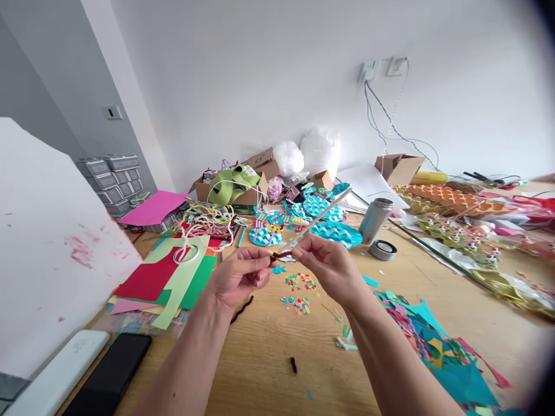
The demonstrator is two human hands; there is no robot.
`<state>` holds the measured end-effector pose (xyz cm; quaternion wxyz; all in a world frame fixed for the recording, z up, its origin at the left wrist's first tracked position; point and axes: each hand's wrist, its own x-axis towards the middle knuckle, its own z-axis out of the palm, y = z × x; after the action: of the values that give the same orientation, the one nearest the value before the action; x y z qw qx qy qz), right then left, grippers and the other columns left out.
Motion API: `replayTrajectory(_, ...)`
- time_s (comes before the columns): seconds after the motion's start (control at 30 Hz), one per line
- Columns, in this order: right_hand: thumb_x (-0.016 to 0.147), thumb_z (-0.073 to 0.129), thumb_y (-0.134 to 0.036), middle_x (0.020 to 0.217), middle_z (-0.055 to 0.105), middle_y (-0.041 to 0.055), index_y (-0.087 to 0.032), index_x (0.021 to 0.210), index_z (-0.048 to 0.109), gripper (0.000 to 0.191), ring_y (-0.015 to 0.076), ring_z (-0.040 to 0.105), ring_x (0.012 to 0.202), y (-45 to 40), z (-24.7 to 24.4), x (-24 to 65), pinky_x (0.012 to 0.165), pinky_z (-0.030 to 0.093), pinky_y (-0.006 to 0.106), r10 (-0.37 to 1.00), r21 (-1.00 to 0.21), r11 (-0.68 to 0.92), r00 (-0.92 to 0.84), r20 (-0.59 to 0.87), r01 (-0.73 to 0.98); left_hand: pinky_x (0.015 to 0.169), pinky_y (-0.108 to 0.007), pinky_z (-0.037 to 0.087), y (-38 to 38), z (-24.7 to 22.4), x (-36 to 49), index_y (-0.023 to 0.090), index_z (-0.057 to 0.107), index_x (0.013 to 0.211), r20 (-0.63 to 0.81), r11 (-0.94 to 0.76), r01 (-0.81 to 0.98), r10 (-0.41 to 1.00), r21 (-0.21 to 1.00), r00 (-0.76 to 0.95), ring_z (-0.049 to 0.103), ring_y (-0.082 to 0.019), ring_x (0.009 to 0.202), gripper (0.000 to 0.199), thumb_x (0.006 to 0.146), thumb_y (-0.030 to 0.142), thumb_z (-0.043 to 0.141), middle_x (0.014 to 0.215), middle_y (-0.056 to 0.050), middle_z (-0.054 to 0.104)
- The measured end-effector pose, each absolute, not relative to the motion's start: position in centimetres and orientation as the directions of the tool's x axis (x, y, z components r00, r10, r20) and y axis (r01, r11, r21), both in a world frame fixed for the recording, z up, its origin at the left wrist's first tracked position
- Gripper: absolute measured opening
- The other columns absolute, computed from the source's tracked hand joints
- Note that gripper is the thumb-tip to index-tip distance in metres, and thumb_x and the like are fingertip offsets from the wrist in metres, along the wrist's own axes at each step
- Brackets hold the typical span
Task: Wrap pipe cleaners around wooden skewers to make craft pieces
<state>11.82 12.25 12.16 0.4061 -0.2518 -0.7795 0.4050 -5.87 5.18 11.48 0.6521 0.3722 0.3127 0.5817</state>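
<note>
Forearms (186, 358) cut off; hands (238, 274) partly hide pinched dark strand (284, 253)

Soft bright light, blurred right edge

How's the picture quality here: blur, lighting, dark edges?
Head view: a dark curve cuts into the right edge; the red plastic near it is smeared, while the left hand and right hand look fairly crisp; the wall is softly lit.
</note>
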Motion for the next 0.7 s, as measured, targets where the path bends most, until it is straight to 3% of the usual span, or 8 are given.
replayTrajectory(0.1, 0.083, 0.058, -0.045, 0.074, 0.065, 0.0030, -0.017, 0.076, 0.062, 0.029, 0.0170, 0.059, 0.072, 13.0, 11.8, 12.2, 0.066, 0.045, 0.030, 0.707, -0.864, 0.503, -0.582, 0.402, 0.015, 0.043, -0.018, 0.027, 5.1, 11.5, -5.7, 0.011, 0.066, 0.070, 0.031, 0.029, -0.446, 0.992, 0.895, 0.126, 0.043, -0.004, 0.042, 0.018, 0.066, 0.026, 0.075, 0.051, 0.000, 0.056)
replayTrajectory(0.2, 0.081, 0.062, -0.044, 0.099, 0.068, 0.0075, -0.019, 0.096, 0.065, 0.030, 0.0209, 0.062, 0.090, 13.5, 11.8, 12.6, 0.078, 0.048, 0.035, 0.703, -0.869, 0.495, -0.592, 0.394, 0.009, 0.047, -0.019, 0.034, 5.1, 11.4, -5.7, 0.012, 0.065, 0.074, 0.054, -0.033, -0.270, 0.996, 0.962, 0.070, 0.048, -0.006, 0.047, 0.018, 0.071, 0.028, 0.072, 0.055, 0.001, 0.058)
replayTrajectory(0.3, 0.073, 0.071, -0.042, 0.115, 0.063, 0.0101, -0.021, 0.113, 0.061, 0.046, 0.0236, 0.058, 0.103, 13.7, 12.2, 13.0, 0.083, 0.047, 0.037, 0.739, -0.869, 0.494, -0.542, 0.400, 0.031, 0.051, -0.021, 0.039, 5.2, 11.4, -5.7, 0.012, 0.064, 0.078, 0.106, -0.107, -0.041, 0.994, 0.993, -0.011, 0.051, -0.008, 0.051, 0.018, 0.074, 0.030, 0.068, 0.057, 0.000, 0.059)
replayTrajectory(0.37, 0.071, 0.072, -0.044, 0.106, 0.065, 0.0094, -0.019, 0.110, 0.063, 0.046, 0.0229, 0.059, 0.098, 13.8, 12.4, 13.2, 0.080, 0.046, 0.036, 0.779, -0.891, 0.454, -0.493, 0.388, 0.017, 0.054, -0.022, 0.042, 5.3, 11.3, -5.5, 0.012, 0.064, 0.079, 0.138, -0.132, 0.102, 0.989, 0.986, -0.052, 0.053, -0.009, 0.054, 0.018, 0.076, 0.030, 0.066, 0.060, -0.001, 0.061)
replayTrajectory(0.47, 0.075, 0.067, -0.049, 0.082, 0.066, 0.0055, -0.017, 0.088, 0.070, 0.034, 0.0175, 0.058, 0.076, 13.8, 12.6, 13.2, 0.068, 0.044, 0.030, 0.838, -0.930, 0.368, -0.426, 0.341, -0.020, 0.058, -0.023, 0.044, 5.5, 11.2, -5.3, 0.012, 0.065, 0.079, 0.171, -0.152, 0.216, 0.982, 0.964, -0.073, 0.057, -0.011, 0.060, 0.018, 0.076, 0.029, 0.066, 0.068, -0.003, 0.064)
replayTrajectory(0.57, 0.074, 0.066, -0.051, 0.067, 0.061, 0.0025, -0.017, 0.068, 0.068, 0.034, 0.0135, 0.051, 0.062, 13.9, 12.6, 13.1, 0.059, 0.038, 0.027, 0.849, -0.942, 0.327, -0.417, 0.325, -0.068, 0.059, -0.023, 0.045, 5.6, 11.0, -5.4, 0.013, 0.065, 0.081, 0.177, -0.161, 0.210, 0.982, 0.964, -0.063, 0.059, -0.012, 0.063, 0.019, 0.073, 0.029, 0.069, 0.074, -0.004, 0.066)
replayTrajectory(0.7, 0.070, 0.071, -0.048, 0.062, 0.057, 0.0002, -0.017, 0.062, 0.064, 0.033, 0.0120, 0.046, 0.059, 13.7, 12.7, 13.0, 0.057, 0.035, 0.026, 0.832, -0.943, 0.294, -0.443, 0.333, -0.157, 0.057, -0.023, 0.044, 5.7, 10.9, -5.9, 0.012, 0.068, 0.084, 0.142, -0.136, 0.152, 0.989, 0.979, -0.028, 0.055, -0.010, 0.059, 0.024, 0.075, 0.034, 0.067, 0.068, -0.003, 0.065)
